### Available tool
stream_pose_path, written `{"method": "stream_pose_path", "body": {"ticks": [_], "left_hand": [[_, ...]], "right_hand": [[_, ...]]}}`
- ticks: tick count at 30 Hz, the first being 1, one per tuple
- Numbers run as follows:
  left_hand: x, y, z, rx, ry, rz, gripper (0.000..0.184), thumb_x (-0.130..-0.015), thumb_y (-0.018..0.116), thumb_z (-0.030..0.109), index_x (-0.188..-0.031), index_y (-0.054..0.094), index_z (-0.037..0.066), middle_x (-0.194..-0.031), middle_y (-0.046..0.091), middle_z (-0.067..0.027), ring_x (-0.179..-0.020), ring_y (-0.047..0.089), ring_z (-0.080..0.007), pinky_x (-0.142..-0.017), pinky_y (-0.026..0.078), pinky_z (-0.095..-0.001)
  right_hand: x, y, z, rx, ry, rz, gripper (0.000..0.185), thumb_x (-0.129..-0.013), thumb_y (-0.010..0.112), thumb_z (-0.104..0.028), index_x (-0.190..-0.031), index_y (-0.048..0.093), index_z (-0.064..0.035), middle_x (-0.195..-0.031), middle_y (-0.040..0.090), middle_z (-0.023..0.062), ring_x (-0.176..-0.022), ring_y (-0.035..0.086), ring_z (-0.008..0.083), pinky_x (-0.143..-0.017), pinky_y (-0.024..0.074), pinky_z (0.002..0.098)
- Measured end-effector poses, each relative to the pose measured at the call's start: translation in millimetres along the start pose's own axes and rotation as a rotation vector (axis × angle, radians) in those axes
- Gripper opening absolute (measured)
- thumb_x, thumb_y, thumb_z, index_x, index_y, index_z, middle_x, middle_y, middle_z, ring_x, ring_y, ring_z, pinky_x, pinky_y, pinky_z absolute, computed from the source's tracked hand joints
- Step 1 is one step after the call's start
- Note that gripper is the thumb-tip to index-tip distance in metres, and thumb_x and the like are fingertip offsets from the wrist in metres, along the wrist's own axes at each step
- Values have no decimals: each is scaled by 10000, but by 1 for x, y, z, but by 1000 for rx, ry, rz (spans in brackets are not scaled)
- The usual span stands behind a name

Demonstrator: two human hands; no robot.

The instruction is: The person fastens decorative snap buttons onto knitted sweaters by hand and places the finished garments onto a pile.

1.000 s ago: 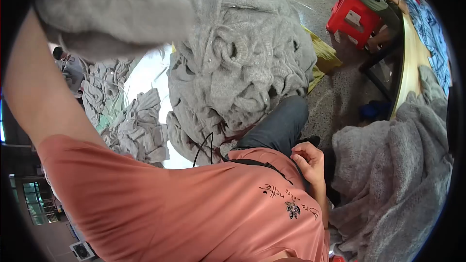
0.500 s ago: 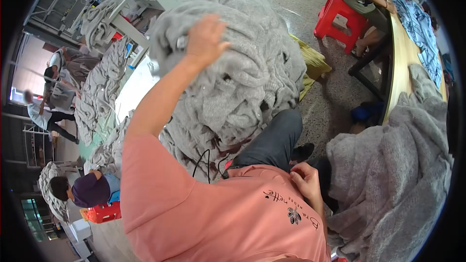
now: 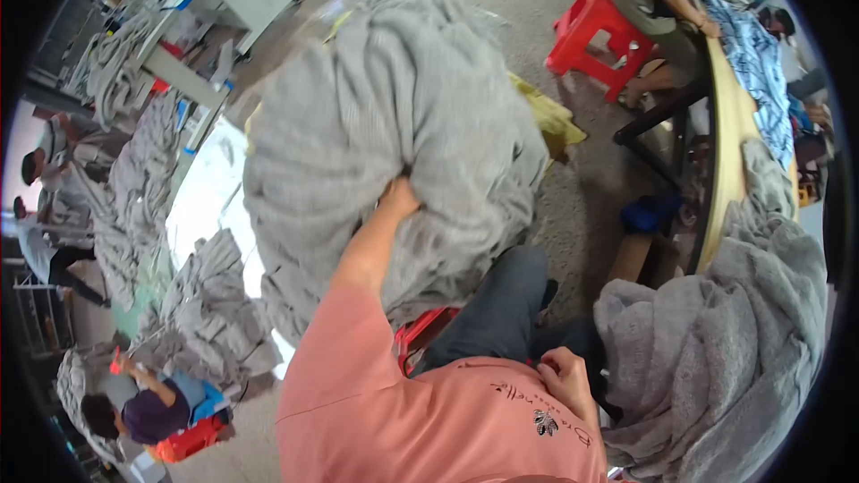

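A large heap of grey knitted fabric (image 3: 465,116) fills the middle of the head view. My left hand (image 3: 400,197) is closed on the grey knit near the heap's centre, and folds radiate from that point; its fingertips are sunk in the cloth. Close to my lap, against the front of my pink shirt (image 3: 438,402), my right hand (image 3: 565,377) is curled, with no object visible in it. More grey knitwear (image 3: 707,349) lies piled to the right of that hand.
A wooden table edge (image 3: 729,125) bears blue patterned cloth (image 3: 752,54). Beside it a person sits on a red stool (image 3: 595,36). Yellow plastic (image 3: 546,121) shows behind the heap. Grey garments (image 3: 210,304), a desk (image 3: 224,0) and other people are at the left.
My left hand has come down from above the heap onto its middle and closed on the cloth. The top fabric now spreads smoother over the heap. My right hand stays near my lap.
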State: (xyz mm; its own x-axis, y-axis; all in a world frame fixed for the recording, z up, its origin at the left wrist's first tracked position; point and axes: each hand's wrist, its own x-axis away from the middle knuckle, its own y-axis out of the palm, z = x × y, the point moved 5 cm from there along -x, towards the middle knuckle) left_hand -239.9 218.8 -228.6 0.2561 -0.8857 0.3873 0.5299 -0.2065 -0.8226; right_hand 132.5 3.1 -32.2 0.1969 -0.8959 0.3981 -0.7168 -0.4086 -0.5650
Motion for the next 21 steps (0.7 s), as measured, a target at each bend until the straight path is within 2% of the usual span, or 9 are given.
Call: {"method": "stream_pose_path", "body": {"ticks": [2, 7, 9, 10, 12, 15, 18, 20, 21], "left_hand": [[12, 23, -1, 39, -152, 51, 732, -659, 644, 414, -1209, 417, -12, -1292, 360, -218, -1205, 338, -339, -989, 309, -373], [-6, 8, 5, 117, -5, -1, 573, -716, 629, 286, -1179, 448, 2, -1231, 421, -232, -1166, 389, -339, -961, 337, -369], [-7, -76, 37, -2, 117, 253, 287, -718, 530, 80, -996, 560, 12, -983, 561, -248, -943, 533, -391, -822, 431, -415], [-9, -119, 54, -119, 162, 467, 230, -675, 529, 68, -888, 573, -6, -863, 587, -237, -835, 563, -388, -750, 446, -440], [-19, -203, 77, -189, 234, 799, 206, -644, 571, 127, -804, 562, -2, -784, 583, -226, -742, 565, -379, -681, 438, -455], [-22, -293, 101, -143, 262, 1149, 312, -674, 573, 191, -935, 537, 24, -980, 553, -181, -926, 505, -349, -706, 425, -482], [-110, -219, 61, -791, 394, 1130, 431, -695, 580, 226, -1086, 495, 67, -1199, 432, -136, -1124, 373, -306, -766, 394, -549], [-91, -184, 64, -594, 183, 518, 516, -703, 598, 254, -1178, 453, 114, -1304, 324, -102, -1217, 255, -291, -822, 330, -613], [-76, -184, 74, -565, 205, 523, 536, -700, 604, 264, -1189, 445, 114, -1309, 319, -111, -1222, 249, -301, -835, 318, -617]], "right_hand": [[6, -6, -1, -16, 102, 9, 144, -682, 628, -64, -795, 590, 16, -739, 589, 151, -650, 594, 285, -581, 470, 324], [19, -4, 0, -22, -13, 13, 144, -687, 627, -65, -795, 585, 21, -762, 585, 161, -672, 594, 292, -590, 471, 328], [22, 0, -1, -30, -43, -23, 136, -693, 623, -65, -789, 583, 23, -770, 582, 163, -680, 594, 292, -591, 470, 329], [24, 1, 2, -37, -33, -30, 134, -693, 623, -66, -787, 584, 21, -769, 581, 163, -682, 593, 292, -593, 470, 330], [25, 0, 6, -50, -21, -31, 131, -692, 623, -70, -784, 586, 16, -767, 580, 163, -686, 592, 294, -596, 469, 333], [23, -7, 12, -27, -66, 31, 124, -688, 616, -73, -778, 589, 8, -781, 578, 168, -704, 586, 312, -613, 467, 345], [23, -9, 13, -9, -77, 90, 122, -690, 619, -79, -772, 570, -3, -779, 574, 158, -700, 574, 328, -604, 463, 365], [23, -9, 14, 32, -122, 107, 129, -691, 625, -86, -769, 556, -10, -768, 570, 151, -689, 568, 333, -595, 460, 373], [24, -11, 12, 77, -155, 111, 134, -698, 627, -94, -764, 539, -17, -758, 561, 142, -675, 559, 339, -586, 455, 386]]}}
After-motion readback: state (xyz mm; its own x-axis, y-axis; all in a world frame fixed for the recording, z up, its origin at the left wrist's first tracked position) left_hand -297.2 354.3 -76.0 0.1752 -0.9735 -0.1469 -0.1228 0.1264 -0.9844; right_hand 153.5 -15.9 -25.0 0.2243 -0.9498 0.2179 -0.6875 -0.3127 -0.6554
